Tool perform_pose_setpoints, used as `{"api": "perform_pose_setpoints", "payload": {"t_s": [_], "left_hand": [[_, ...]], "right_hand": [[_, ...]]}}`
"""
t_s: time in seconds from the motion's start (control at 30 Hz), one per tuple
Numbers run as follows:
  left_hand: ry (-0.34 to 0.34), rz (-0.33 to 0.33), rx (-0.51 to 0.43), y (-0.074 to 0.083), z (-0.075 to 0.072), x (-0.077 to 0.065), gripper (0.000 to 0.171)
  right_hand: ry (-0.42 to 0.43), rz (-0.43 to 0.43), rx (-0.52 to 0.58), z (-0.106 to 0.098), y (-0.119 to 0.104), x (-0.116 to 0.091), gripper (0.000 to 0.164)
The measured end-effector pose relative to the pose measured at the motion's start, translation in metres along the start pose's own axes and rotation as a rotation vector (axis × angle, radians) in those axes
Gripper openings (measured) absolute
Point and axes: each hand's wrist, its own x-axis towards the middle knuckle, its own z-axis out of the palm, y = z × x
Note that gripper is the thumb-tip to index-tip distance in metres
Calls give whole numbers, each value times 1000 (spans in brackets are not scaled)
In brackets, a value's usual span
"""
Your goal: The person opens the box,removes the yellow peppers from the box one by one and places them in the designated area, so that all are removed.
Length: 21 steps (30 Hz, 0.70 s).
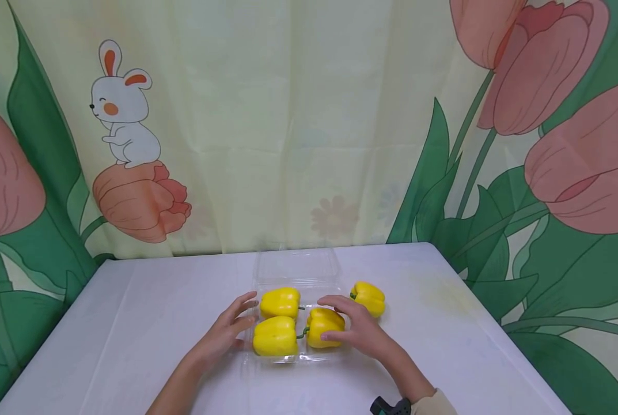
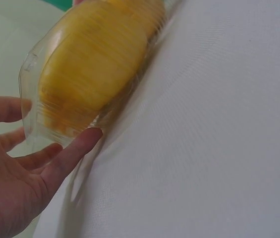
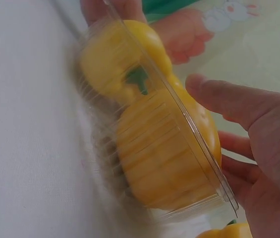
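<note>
A clear plastic clamshell box lies with its lid folded back on the white-covered table. In its tray sit three yellow bell peppers: one far left, one near left and one right. My right hand holds the right pepper, thumb on the near side and fingers round its far side. At the box's left wall, my left hand has its fingers spread; in the left wrist view its thumb reaches along the wall. Another yellow bell pepper lies outside, right of the box.
The white tabletop runs back to a curtain printed with tulips and a rabbit. A black device is on the right wrist, beside a beige sleeve.
</note>
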Motion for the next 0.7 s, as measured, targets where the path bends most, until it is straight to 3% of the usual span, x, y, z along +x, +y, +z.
{"api": "perform_pose_setpoints", "payload": {"t_s": [0.3,0.7], "left_hand": [[-14,1,-5,-1,-1,-1,56],[-6,-1,-4,-1,-2,-1,57]], "right_hand": [[-22,-22,-31,1,2,2,60],[-121,73,-80,2,-2,8,69]]}}
